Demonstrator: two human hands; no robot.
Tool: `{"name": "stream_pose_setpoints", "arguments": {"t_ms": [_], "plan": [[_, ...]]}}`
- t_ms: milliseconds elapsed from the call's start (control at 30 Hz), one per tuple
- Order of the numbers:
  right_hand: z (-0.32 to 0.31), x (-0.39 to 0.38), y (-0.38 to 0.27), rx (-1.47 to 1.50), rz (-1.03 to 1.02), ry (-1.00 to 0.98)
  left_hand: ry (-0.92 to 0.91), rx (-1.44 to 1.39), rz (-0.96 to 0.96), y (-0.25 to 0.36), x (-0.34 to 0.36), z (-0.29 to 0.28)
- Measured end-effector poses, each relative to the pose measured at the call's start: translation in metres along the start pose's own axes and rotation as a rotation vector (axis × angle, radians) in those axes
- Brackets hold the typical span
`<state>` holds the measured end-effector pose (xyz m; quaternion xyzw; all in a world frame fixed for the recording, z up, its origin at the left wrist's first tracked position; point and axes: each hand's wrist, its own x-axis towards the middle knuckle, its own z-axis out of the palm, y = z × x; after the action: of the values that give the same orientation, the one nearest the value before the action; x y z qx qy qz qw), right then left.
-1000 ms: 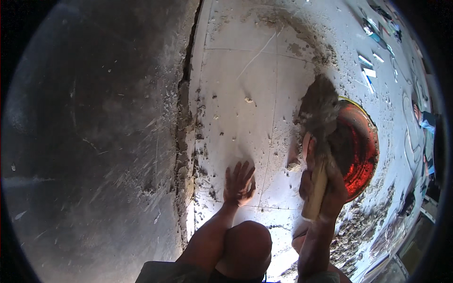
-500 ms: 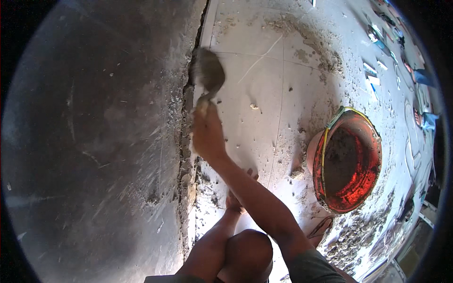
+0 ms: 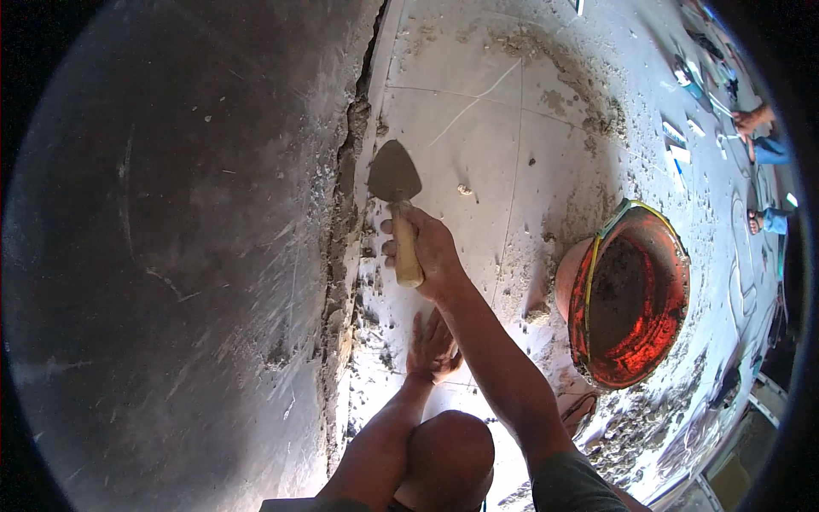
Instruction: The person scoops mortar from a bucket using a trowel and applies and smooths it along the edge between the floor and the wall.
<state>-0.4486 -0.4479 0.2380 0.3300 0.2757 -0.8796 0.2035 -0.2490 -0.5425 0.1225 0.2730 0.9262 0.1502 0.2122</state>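
Observation:
My right hand (image 3: 436, 254) is closed round the pale wooden handle of a trowel (image 3: 394, 172). The pointed blade, smeared with grey mortar, faces away from me above the light floor tiles (image 3: 465, 136). Just left of the trowel, a rough gap (image 3: 343, 183) with mortar in it runs between the tiles and a dark grey slab (image 3: 188, 256). Nearer to me, my left hand (image 3: 433, 348) rests on the tiles with its fingers stretched out and holds nothing.
An orange-red bucket (image 3: 665, 341) with mortar inside and a yellow-green handle stands to the right. Mortar crumbs (image 3: 631, 448) litter the tiles near it. At the far right, another person's hand (image 3: 752, 119) and foot show among tools and cables.
My right hand has drawn the trowel back from the gap, toward me and to the right. The blade now shows its flat face. More of my left hand is uncovered.

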Motion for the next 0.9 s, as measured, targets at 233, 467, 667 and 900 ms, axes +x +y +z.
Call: {"name": "stream_pose_setpoints", "arguments": {"t_ms": [233, 467, 667, 900], "plan": [[0.027, 0.009, -0.029, 0.218, 0.010, -0.244, 0.051, -0.018, -0.002, -0.002, 0.000, 0.002], [0.033, 0.047, -0.069, 0.167, -0.054, -0.329, 0.133, -0.031, -0.002, 0.002, 0.003, -0.004], [0.005, 0.046, -0.105, 0.328, -0.084, -0.739, 0.198, -0.021, 0.028, 0.005, 0.006, 0.000], [0.013, -0.039, -0.092, 0.240, -0.676, -0.330, 0.231, -0.056, 0.022, -0.001, 0.001, -0.006]]}}
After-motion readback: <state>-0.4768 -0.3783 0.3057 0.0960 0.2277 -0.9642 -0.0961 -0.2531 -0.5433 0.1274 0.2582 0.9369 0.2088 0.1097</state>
